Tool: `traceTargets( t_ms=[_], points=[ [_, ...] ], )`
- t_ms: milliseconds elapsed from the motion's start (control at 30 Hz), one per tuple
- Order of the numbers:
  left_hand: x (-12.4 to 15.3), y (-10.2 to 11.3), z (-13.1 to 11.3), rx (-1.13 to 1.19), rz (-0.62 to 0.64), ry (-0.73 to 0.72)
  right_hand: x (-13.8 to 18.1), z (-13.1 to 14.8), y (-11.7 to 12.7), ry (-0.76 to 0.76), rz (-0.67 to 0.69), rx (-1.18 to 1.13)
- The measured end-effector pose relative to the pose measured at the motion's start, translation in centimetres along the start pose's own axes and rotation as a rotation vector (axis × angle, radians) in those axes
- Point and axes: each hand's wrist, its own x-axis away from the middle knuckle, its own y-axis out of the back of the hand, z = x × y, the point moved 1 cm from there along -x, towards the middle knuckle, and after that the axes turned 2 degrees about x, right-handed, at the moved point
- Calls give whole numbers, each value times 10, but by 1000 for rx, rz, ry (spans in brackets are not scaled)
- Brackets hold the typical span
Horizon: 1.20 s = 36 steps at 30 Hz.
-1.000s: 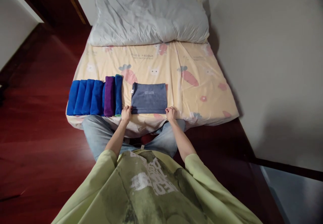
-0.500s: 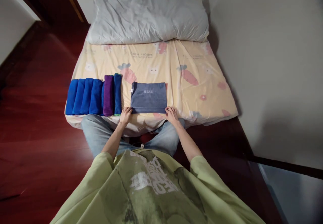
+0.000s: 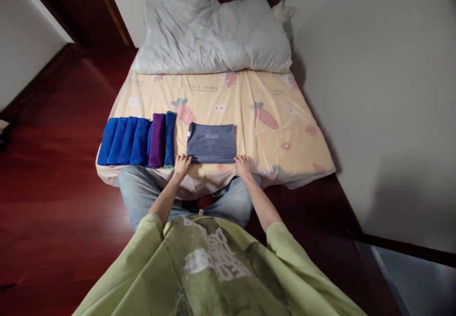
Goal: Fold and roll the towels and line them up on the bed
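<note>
A folded grey towel [image 3: 212,142] with a small pale label lies flat near the front edge of the mattress [image 3: 270,140]. My left hand [image 3: 182,164] rests at its near left corner, fingers stretched out and touching the edge. My right hand [image 3: 242,164] lies at the near right corner, fingers flat and apart. Neither hand lifts the cloth. To the left, a row of rolled blue towels [image 3: 124,141] lies side by side, then a purple towel [image 3: 156,140] and a blue one with a green edge [image 3: 170,138].
The sheet is yellow with a carrot print. A large white pillow [image 3: 213,33] fills the head of the mattress. A white wall [image 3: 374,92] runs along the right side. Dark red wooden floor [image 3: 53,187] lies to the left. My knees press against the mattress front.
Both hands went from pinching the grey towel's near corners to lying flat at its edge. The view tilted up slightly, showing more of the wall behind the pillow.
</note>
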Motion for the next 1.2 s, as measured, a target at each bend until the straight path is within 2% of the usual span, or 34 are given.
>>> traceTargets(
  t_ms=[133,267,333,467,600,733,900,1033,1200],
  points=[
    [6,8,11,-72,-10,-93,10,-4,6,51,-19,32],
    [35,5,20,-78,-3,-215,35,-13,0,175,13,17],
    [50,0,21,-38,26,-230,46,-16,-7,195,37,-21],
    [61,-12,24,123,19,-115,54,-20,-23,149,-29,-178],
    [52,-18,31,342,-40,6,47,-27,-32,90,-130,-437],
    [37,-19,33,449,-107,226,32,-34,-35,-88,-172,-613],
    [15,-21,28,515,-70,388,8,-33,-32,-243,-178,-633],
    [2,-21,29,466,-14,426,-4,-30,-29,-323,-138,-561],
    [-1,-22,30,450,8,443,-5,-27,-33,-385,-107,-531]
  ],
)
